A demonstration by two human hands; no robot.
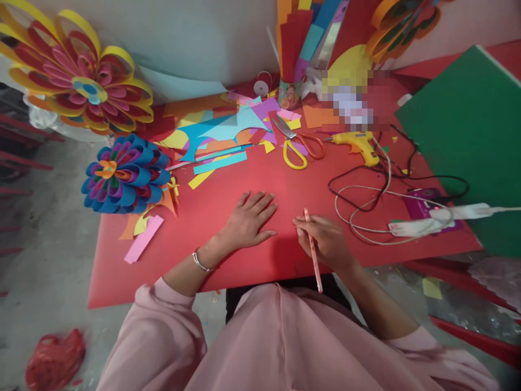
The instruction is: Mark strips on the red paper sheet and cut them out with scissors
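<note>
My left hand (251,220) lies flat on the red table (244,266), palm down with the fingers stretched out and nothing in it. To its right, my right hand (324,239) is closed round a pink pencil (313,255). The pencil's tip points away from me and its other end slants back toward my body. Beyond my hands lie scissors (296,142) with one yellow and one orange handle. A yellow glue gun (358,145) rests on its side to the right of them.
Coloured paper scraps (228,130) cover the table's back left, beside a blue paper flower (126,175). A larger yellow-red paper flower (87,89) stands behind. Cables loop round a white power strip (421,224) at right, near a green board (468,141). Paper strips fill a cup (289,95).
</note>
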